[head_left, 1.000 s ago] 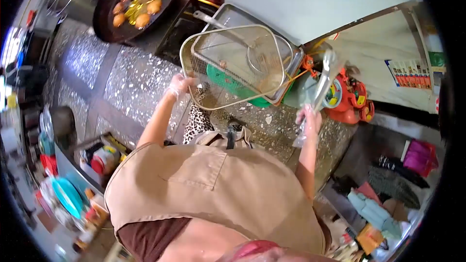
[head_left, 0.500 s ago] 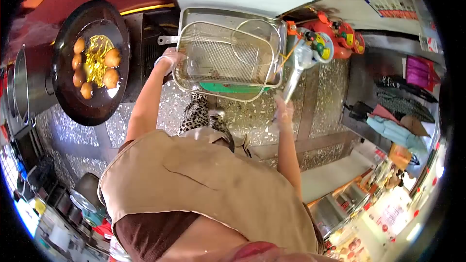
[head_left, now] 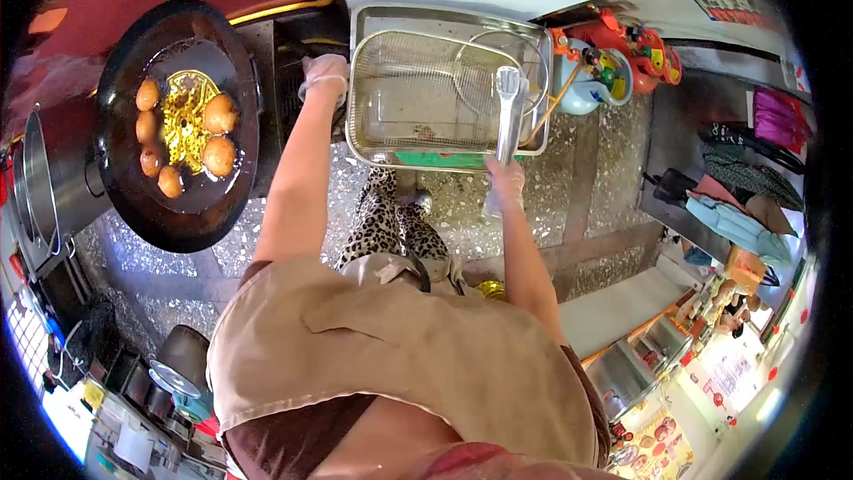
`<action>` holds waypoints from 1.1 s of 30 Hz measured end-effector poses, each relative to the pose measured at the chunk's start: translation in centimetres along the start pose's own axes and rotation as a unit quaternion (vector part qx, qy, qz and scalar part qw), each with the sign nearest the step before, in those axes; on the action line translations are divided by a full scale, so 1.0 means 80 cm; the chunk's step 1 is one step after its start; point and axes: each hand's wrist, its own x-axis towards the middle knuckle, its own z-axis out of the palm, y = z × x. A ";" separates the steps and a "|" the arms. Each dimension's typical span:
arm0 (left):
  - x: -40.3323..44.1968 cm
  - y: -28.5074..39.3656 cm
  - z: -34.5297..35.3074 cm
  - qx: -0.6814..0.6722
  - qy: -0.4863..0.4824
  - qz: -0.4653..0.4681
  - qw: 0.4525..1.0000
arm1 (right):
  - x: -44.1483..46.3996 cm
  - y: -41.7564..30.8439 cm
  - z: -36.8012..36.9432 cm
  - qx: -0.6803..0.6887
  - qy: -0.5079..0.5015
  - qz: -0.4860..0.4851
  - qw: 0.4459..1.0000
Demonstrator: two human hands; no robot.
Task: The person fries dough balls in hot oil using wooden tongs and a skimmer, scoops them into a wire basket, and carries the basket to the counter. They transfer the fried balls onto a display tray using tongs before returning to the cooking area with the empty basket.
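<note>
My left hand (head_left: 327,76), in a clear glove, is closed at the left edge of the wire basket (head_left: 418,138). Its fingers cover the spot where the handle of a round skimmer (head_left: 458,67) sticks out. The rectangular mesh basket lies over a metal tray (head_left: 444,13), with the skimmer's ring at their right end. My gloved right hand (head_left: 506,176) grips metal tongs (head_left: 509,124), which point away from me over the basket's right part. To the left, a black wok (head_left: 124,169) holds several browned round pieces (head_left: 219,114) and a yellow, shredded-looking patch (head_left: 185,129) in oil.
Gas cylinders (head_left: 582,89) stand right of the tray. Farther right, a metal surface (head_left: 666,124) carries cloths and bags. Large pots (head_left: 67,169) are left of the wok. Something green (head_left: 444,160) shows along the tray's near edge, above the speckled floor (head_left: 542,200).
My left hand has let go of the basket's rim and shifted slightly up. The basket sits more squarely over the tray. The tongs have swung left over the basket.
</note>
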 end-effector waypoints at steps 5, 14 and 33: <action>0.006 0.012 -0.025 -0.038 -0.031 -0.043 0.998 | -0.020 -0.032 -0.006 -0.119 0.053 -0.003 0.992; -0.053 0.020 -0.083 0.096 0.261 0.104 0.955 | 0.002 0.013 0.017 -0.078 0.200 0.032 0.976; -0.306 0.054 0.025 -0.585 -0.161 0.016 0.795 | 0.054 0.008 0.049 -0.150 0.151 -0.071 0.974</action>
